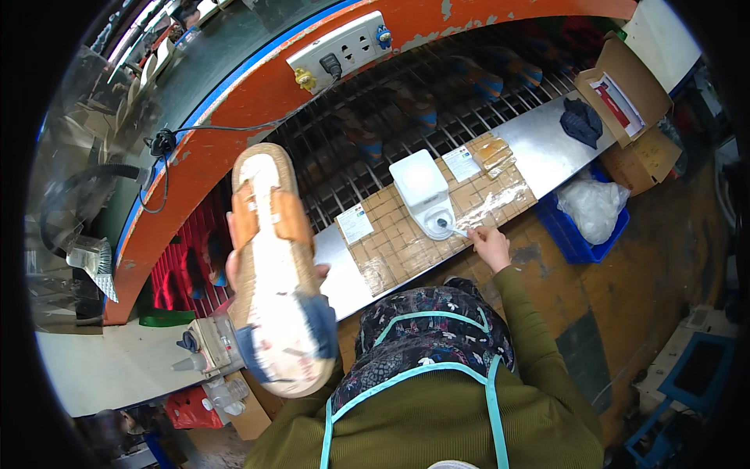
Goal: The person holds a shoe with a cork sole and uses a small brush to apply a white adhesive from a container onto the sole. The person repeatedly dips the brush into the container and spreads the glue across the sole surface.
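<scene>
My left hand (pixel 232 270) is closed around a sandal upper on a last (pixel 273 266), raised on the left with its underside up. Its bottom has a whitish coating down the middle, with brown straps near the toe or heel end and blue fabric at the lower end. Most of that hand is hidden behind the shoe. My right hand (pixel 491 247) pinches a thin light-coloured brush handle (pixel 461 232). Its far end sits in the round opening of a white plastic pot (pixel 422 187), so the tip cannot be made out. The pot stands on a taped cardboard sheet (pixel 375 258).
Behind the metal ledge (pixel 551 137) runs a slatted rack (pixel 375 184) carrying several shoes, under an orange curved frame (pixel 422 47) with a power strip (pixel 344 51). At right are an open carton (pixel 629 86), a dark cloth (pixel 581 123) and a blue bin (pixel 566 227) holding a plastic bag.
</scene>
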### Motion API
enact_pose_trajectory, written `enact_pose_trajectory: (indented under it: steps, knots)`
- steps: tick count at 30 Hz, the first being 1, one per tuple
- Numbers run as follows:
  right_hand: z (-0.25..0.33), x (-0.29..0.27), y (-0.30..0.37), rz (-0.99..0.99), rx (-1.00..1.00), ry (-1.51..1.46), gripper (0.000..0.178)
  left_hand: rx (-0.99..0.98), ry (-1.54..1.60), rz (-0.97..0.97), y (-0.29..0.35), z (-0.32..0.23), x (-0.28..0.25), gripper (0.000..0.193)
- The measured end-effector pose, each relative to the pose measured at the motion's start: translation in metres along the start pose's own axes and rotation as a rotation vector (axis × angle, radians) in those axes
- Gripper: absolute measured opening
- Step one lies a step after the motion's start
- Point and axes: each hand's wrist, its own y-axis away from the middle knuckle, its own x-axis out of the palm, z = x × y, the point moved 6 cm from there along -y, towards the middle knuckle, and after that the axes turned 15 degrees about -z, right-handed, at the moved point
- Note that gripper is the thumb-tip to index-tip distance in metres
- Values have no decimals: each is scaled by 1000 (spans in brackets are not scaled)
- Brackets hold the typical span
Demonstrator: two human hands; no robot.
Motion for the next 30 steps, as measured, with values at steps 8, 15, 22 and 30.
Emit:
enact_pose_trajectory:
  steps: [8, 15, 22, 30]
  knots:
    - [58, -41, 12, -216, -195, -335, 15, 217, 135, 15, 53, 16, 59, 57]
    - [219, -164, 69, -397, -686, -619, 18, 268, 303, -87, 39, -9, 72, 50]
    - [241, -133, 76, -235, -594, -850, 16, 59, 489, -40, 49, -2, 58, 34]
    - [282, -151, 65, -514, -865, -624, 20, -123, 454, 14, 48, 8, 44, 37]
